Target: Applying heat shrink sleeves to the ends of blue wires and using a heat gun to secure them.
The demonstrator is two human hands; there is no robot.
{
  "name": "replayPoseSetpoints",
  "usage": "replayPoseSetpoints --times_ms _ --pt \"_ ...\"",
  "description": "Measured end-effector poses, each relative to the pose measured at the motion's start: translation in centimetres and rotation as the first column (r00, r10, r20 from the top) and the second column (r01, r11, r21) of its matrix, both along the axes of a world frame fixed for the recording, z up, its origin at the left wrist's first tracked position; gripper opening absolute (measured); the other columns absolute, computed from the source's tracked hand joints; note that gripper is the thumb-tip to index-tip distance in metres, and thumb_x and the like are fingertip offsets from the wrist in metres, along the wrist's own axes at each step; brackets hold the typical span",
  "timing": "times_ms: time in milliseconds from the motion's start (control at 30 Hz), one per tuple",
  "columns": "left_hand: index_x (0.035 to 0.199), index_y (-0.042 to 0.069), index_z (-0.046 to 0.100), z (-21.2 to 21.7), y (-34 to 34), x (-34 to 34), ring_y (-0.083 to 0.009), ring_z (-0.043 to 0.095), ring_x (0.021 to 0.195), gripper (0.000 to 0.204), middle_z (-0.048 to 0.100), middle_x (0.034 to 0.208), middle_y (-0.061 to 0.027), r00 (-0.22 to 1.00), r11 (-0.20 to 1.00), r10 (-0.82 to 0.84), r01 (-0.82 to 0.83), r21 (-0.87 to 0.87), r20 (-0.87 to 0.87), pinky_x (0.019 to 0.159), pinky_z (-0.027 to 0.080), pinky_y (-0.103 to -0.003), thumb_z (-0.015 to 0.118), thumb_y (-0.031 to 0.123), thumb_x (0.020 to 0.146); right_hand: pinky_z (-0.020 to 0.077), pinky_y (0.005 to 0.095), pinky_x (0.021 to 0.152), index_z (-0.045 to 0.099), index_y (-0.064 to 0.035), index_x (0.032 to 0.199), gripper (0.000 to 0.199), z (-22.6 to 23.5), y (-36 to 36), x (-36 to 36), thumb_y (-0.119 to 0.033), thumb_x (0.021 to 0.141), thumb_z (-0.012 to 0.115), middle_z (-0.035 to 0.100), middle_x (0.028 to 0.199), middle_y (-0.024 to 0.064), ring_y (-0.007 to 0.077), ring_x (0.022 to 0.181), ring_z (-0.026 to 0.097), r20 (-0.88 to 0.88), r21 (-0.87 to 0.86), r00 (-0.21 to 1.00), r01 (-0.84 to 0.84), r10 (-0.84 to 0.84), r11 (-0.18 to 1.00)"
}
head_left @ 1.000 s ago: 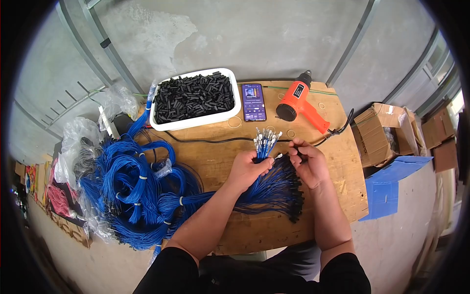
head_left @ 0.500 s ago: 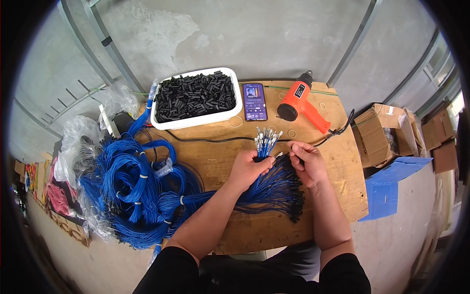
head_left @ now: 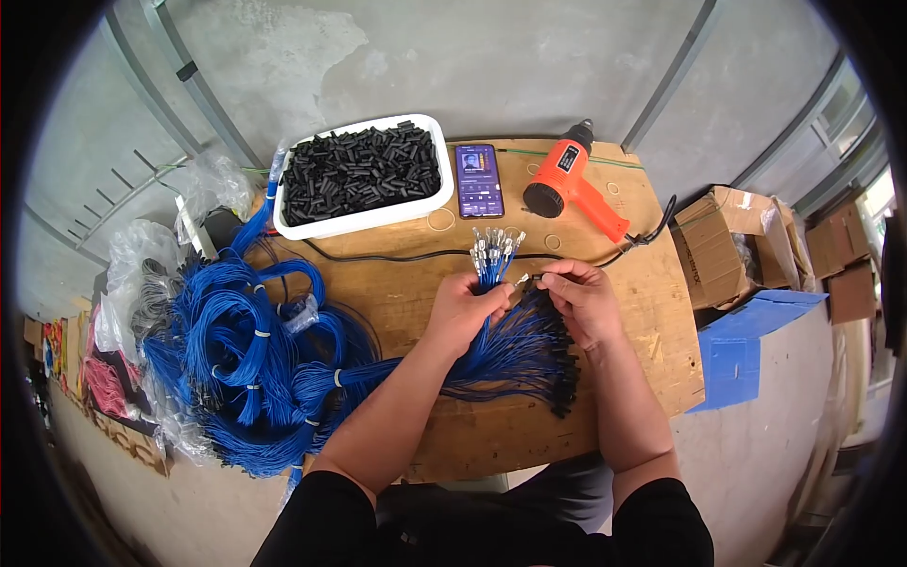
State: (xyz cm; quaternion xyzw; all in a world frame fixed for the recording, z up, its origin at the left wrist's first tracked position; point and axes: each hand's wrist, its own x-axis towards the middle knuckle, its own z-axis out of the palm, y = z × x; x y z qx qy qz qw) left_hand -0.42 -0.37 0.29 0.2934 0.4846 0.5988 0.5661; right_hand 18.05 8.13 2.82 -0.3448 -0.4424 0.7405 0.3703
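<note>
My left hand (head_left: 463, 312) is closed round a bundle of blue wires, whose silvery metal terminals (head_left: 493, 248) fan out above the fist. One terminal (head_left: 521, 280) sticks out sideways past my left thumb, toward my right hand. Pinched between the fingertips of my right hand (head_left: 584, 300) is a small black sleeve (head_left: 539, 278), its end close to that terminal; whether they touch is too small to tell. Below both hands the blue wires (head_left: 501, 364) spread to the right, and many end in black sleeves (head_left: 564, 378).
A white tub (head_left: 367, 227) full of black sleeves stands at the back left, beside a phone (head_left: 480, 184). An orange heat gun (head_left: 564, 180) lies back right, its black cable (head_left: 416, 257) crossing the table. Coiled blue wires (head_left: 236, 350) cover the left side. Cardboard boxes (head_left: 718, 250) stand at right.
My right hand has come closer to my left, bringing the black sleeve up to the sideways terminal. The whole view has shifted slightly.
</note>
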Motion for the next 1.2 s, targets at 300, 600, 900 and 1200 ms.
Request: replayPoseSetpoints --times_ms 300,600,900,1200 --pt "0.086 0.0 0.066 0.05 0.01 0.15 -0.0102 0.057 0.062 0.012 0.065 0.074 -0.0053 0.999 0.999 -0.035 0.035 0.023 0.009 0.056 0.045 -0.024 0.073 0.01 0.089 0.0321 0.0166 0.05 0.07 -0.0003 0.102 0.013 -0.15 -0.22 0.08 -0.001 0.089 0.07 0.07 0.082 0.0026 0.0018 0.058 0.047 0.019 0.013 1.0 -0.007 0.007 1.0" --pt "0.089 -0.002 0.067 0.1 -0.08 0.0 -0.0102 0.058 0.063 0.011 0.065 0.075 -0.0057 0.994 0.994 -0.104 0.104 0.014 0.01 0.058 0.045 -0.024 0.071 0.009 0.089 0.0336 0.0165 0.051 0.072 -0.0015 0.101 0.012 -0.46 -0.3 0.12 0.001 0.089 0.07 0.068 0.08 -0.0004 0.0019 0.058 0.047 -0.002 0.062 1.0 0.01 -0.01 0.998" --pt "0.091 -0.003 0.069 0.15 -0.04 -0.36 -0.0113 0.059 0.064 0.012 0.065 0.075 -0.0062 0.986 0.987 -0.157 0.158 -0.006 0.06 0.058 0.046 -0.025 0.07 0.009 0.089 0.0344 0.0162 0.052 0.072 -0.0006 0.102 0.013 -0.18 -0.3 0.13 0.001 0.09 0.068 0.066 0.08 -0.0015 0.0015 0.059 0.046 0.006 0.087 1.0 -0.025 0.025 0.996" --pt "0.088 -0.002 0.069 0.01 0.02 -0.38 -0.0113 0.058 0.063 0.01 0.064 0.074 -0.0056 0.983 0.985 -0.172 0.172 0.005 0.065 0.057 0.045 -0.025 0.069 0.009 0.089 0.0323 0.0172 0.051 0.071 -0.0011 0.103 0.013 -0.58 -0.28 0.16 0.002 0.091 0.068 0.062 0.077 -0.0032 0.0015 0.059 0.044 0.021 0.137 0.999 -0.034 0.031 0.99"
